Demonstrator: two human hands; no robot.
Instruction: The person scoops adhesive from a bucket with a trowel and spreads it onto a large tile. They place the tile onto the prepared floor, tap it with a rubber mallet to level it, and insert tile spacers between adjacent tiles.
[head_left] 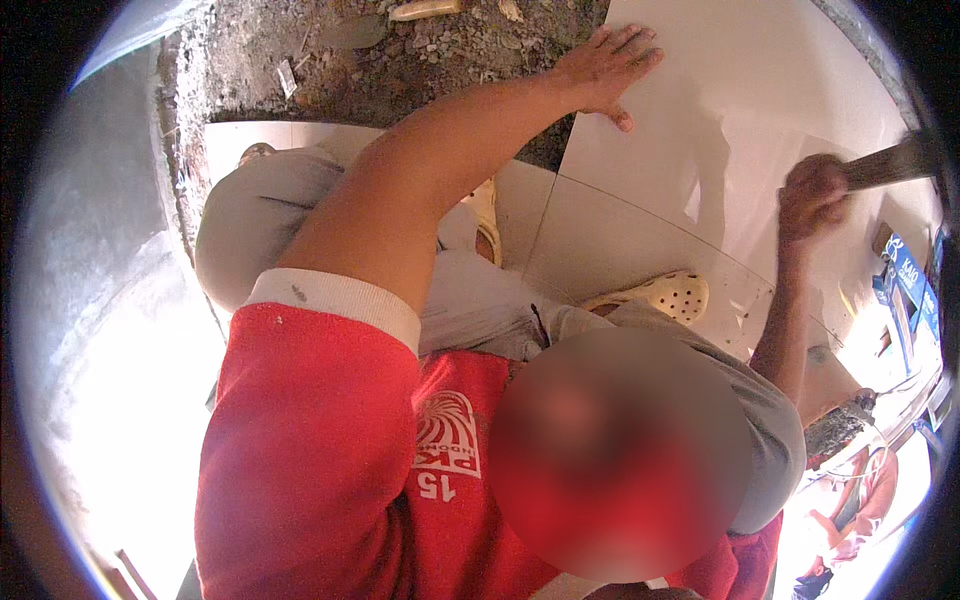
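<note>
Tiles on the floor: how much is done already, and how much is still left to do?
Done: some white tiles already lie flat under the sandals. In hand: the left hand presses flat on a big white tile, and the right hand grips a dark tool beside it. Left: the rough, stony ground beyond the tiles is still bare.
</note>
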